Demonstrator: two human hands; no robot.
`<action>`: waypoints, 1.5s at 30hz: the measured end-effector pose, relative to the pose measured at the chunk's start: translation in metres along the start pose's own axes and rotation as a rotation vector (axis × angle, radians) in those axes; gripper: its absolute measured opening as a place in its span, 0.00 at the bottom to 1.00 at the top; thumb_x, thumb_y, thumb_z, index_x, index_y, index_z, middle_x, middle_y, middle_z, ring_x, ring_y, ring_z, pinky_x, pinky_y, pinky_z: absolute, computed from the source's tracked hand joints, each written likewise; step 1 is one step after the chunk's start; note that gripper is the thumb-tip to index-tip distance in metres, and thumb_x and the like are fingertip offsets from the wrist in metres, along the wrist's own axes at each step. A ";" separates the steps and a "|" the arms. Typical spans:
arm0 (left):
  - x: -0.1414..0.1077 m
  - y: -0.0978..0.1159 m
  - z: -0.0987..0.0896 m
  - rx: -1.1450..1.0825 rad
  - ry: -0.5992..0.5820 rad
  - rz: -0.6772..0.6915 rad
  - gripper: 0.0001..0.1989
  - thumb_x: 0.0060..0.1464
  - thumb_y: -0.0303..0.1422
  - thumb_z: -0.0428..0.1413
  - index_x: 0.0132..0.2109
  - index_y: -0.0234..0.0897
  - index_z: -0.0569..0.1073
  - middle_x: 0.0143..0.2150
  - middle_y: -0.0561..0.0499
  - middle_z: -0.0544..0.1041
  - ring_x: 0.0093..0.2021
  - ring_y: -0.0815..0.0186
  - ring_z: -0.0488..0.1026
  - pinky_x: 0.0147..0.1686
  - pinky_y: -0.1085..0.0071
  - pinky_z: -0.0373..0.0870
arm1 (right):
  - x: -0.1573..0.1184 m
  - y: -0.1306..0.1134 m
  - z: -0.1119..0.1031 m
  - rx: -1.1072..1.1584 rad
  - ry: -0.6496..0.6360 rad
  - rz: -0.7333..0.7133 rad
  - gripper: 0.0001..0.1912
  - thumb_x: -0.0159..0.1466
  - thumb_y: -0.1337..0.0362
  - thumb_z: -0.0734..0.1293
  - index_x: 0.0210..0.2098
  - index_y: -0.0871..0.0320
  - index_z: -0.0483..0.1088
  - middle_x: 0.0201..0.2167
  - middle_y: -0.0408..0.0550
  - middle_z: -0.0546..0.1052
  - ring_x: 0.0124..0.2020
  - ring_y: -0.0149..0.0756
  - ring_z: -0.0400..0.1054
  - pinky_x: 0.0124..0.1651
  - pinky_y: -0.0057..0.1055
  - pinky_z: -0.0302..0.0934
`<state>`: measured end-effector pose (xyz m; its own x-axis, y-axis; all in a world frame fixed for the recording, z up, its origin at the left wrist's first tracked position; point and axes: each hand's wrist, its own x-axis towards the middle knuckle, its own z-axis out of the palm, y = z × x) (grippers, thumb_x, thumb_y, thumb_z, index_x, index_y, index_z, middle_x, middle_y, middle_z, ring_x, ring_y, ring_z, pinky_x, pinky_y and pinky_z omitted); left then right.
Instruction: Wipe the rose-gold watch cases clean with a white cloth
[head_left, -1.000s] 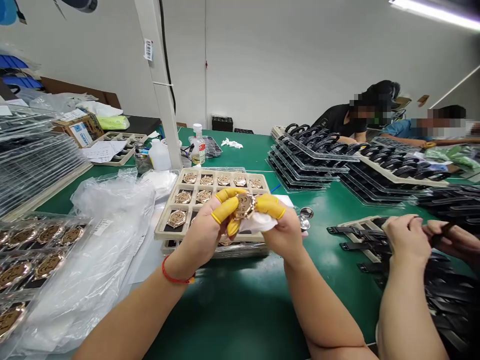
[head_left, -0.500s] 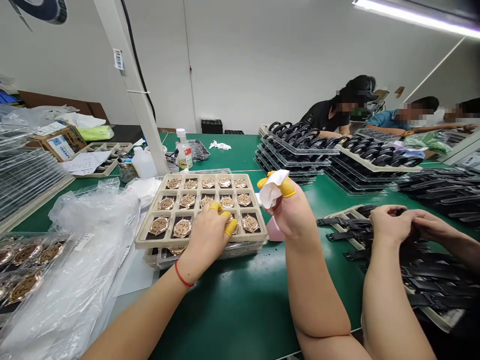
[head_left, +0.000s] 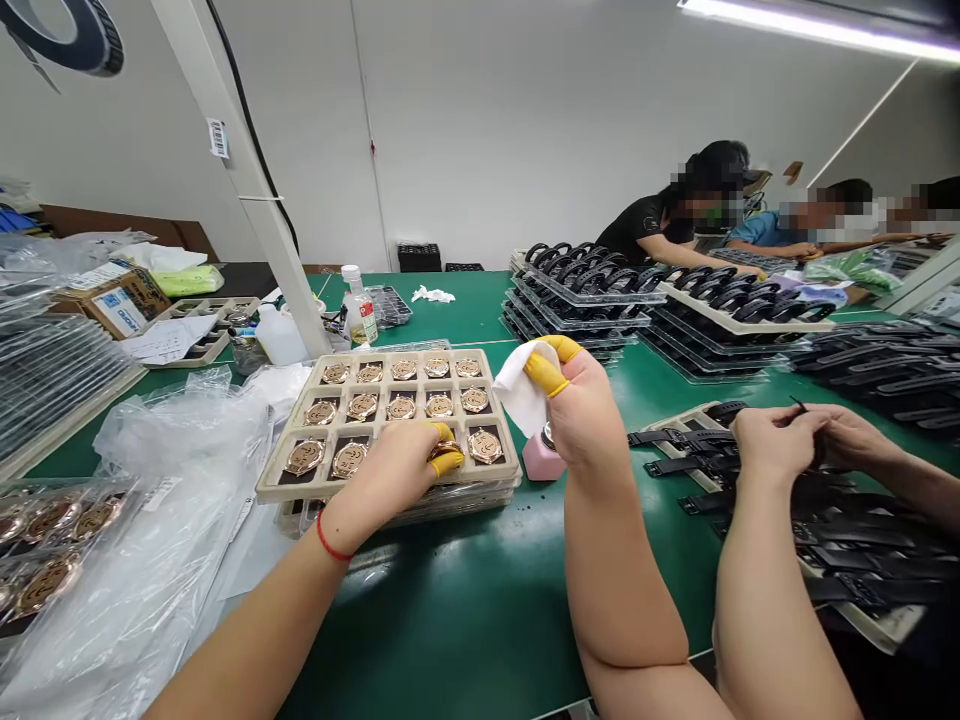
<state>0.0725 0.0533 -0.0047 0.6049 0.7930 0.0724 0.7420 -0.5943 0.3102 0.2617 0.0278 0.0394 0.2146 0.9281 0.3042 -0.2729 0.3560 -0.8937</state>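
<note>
My left hand (head_left: 397, 460), with yellow finger cots, pinches a rose-gold watch case (head_left: 448, 449) tilted up in the front row of a beige compartment tray (head_left: 264, 490). The tray's other compartments hold watch cases such as this one (head_left: 485, 446), lying on dark pads with their engraved faces up. To the right of the tray my right hand (head_left: 589, 405) is raised, its yellow-tipped fingers closed on a white wipe (head_left: 523, 392). Just below the wipe stands a small pink bottle (head_left: 544, 458), partly hidden by my right hand.
Plastic bags (head_left: 172, 500) and another tray of watch cases (head_left: 56, 540) lie at left. Beyond stand a bottle (head_left: 360, 312) and a post (head_left: 247, 180). A neighbour's hands (head_left: 780, 440) work over black straps (head_left: 847, 540) at right. Stacked strap trays (head_left: 577, 300) rise behind.
My left hand has closed on a watch case in the front row and tilted it up. The wipe in my right hand now hangs more spread out, and the pink bottle shows more.
</note>
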 end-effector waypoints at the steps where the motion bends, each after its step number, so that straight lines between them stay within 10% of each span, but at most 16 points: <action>1: 0.000 0.000 -0.001 -0.023 -0.018 -0.031 0.12 0.61 0.38 0.49 0.34 0.38 0.73 0.30 0.49 0.75 0.31 0.60 0.70 0.29 0.69 0.60 | 0.000 -0.001 0.000 0.019 -0.008 0.006 0.12 0.53 0.56 0.75 0.30 0.57 0.72 0.24 0.38 0.72 0.23 0.24 0.62 0.25 0.19 0.57; 16: 0.003 -0.002 0.002 0.054 0.127 0.089 0.13 0.60 0.36 0.51 0.29 0.36 0.74 0.39 0.44 0.73 0.43 0.57 0.69 0.41 0.64 0.64 | -0.004 -0.005 -0.005 -0.093 -0.056 -0.028 0.12 0.53 0.55 0.74 0.30 0.57 0.77 0.25 0.41 0.73 0.26 0.26 0.62 0.25 0.21 0.55; 21: 0.005 -0.005 0.005 -0.090 0.063 -0.063 0.14 0.61 0.39 0.47 0.33 0.38 0.71 0.26 0.51 0.73 0.26 0.62 0.69 0.26 0.70 0.58 | -0.004 -0.004 -0.004 -0.103 -0.053 -0.043 0.10 0.54 0.56 0.73 0.30 0.57 0.77 0.26 0.41 0.73 0.27 0.27 0.62 0.26 0.21 0.56; 28: 0.008 -0.011 0.001 -0.382 0.207 -0.086 0.12 0.61 0.39 0.48 0.44 0.37 0.70 0.38 0.48 0.78 0.34 0.61 0.74 0.32 0.69 0.64 | -0.003 -0.005 -0.003 -0.116 -0.047 -0.039 0.11 0.53 0.55 0.74 0.30 0.56 0.77 0.27 0.42 0.74 0.27 0.28 0.63 0.27 0.23 0.57; 35: 0.009 -0.012 0.012 -0.201 0.067 -0.080 0.13 0.59 0.39 0.48 0.42 0.38 0.74 0.33 0.48 0.77 0.32 0.60 0.72 0.30 0.68 0.64 | -0.003 -0.003 -0.002 -0.152 -0.047 -0.039 0.13 0.53 0.54 0.73 0.31 0.57 0.77 0.27 0.42 0.73 0.26 0.28 0.62 0.26 0.24 0.56; 41: 0.003 -0.016 0.012 -0.199 0.268 0.039 0.13 0.60 0.37 0.50 0.45 0.38 0.76 0.49 0.44 0.75 0.48 0.56 0.70 0.48 0.60 0.67 | -0.003 -0.002 -0.002 -0.145 -0.073 -0.047 0.11 0.54 0.56 0.73 0.30 0.57 0.76 0.25 0.42 0.73 0.27 0.28 0.63 0.28 0.23 0.58; 45: -0.023 -0.010 -0.003 -0.063 0.468 0.145 0.10 0.61 0.35 0.51 0.35 0.37 0.75 0.40 0.47 0.77 0.42 0.60 0.71 0.44 0.63 0.67 | -0.002 -0.002 -0.003 -0.152 -0.070 -0.041 0.10 0.55 0.57 0.72 0.31 0.57 0.77 0.26 0.41 0.74 0.27 0.27 0.63 0.28 0.22 0.58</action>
<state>0.0504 0.0418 -0.0070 0.4949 0.6864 0.5328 0.6325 -0.7050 0.3208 0.2651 0.0250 0.0395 0.1554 0.9202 0.3592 -0.1190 0.3784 -0.9180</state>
